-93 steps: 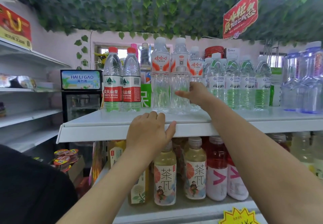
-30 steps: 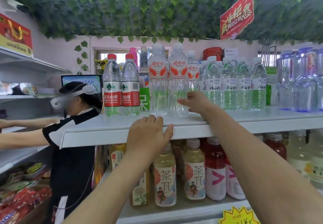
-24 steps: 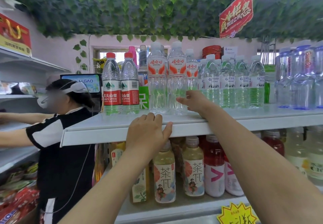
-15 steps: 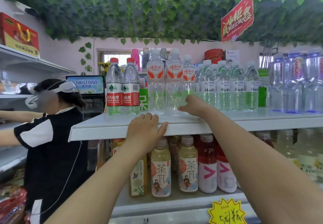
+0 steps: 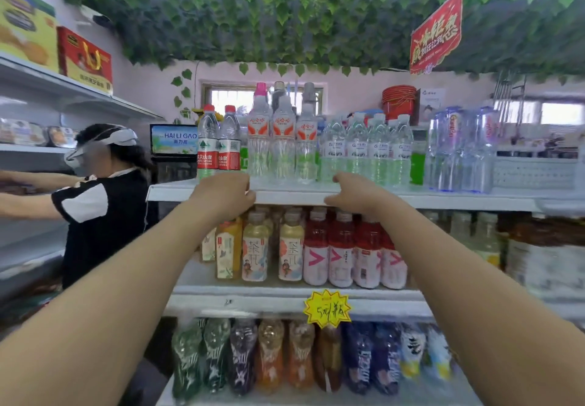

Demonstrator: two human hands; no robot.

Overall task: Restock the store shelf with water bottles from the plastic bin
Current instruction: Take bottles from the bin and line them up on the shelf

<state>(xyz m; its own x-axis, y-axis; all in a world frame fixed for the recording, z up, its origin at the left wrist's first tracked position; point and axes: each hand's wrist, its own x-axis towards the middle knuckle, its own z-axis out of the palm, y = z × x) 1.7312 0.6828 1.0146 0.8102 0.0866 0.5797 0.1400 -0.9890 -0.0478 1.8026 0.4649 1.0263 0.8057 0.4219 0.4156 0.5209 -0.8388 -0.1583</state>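
three orange-label bottles (image 5: 282, 146), two red-capped bottles (image 5: 207, 149); left grip (image 5: 224, 196) clamped on shelf lip (image 5: 291, 197), right grip (image 5: 354, 193) slack

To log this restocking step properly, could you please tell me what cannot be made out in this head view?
Head view:
Fingertips of the left hand and right hand: hidden behind knuckles, so any grip on the white shelf edge is unclear.
Coloured plastic bottles on the bottom shelf: labels blurred.
White perforated plastic crate: contents hidden by its wall.
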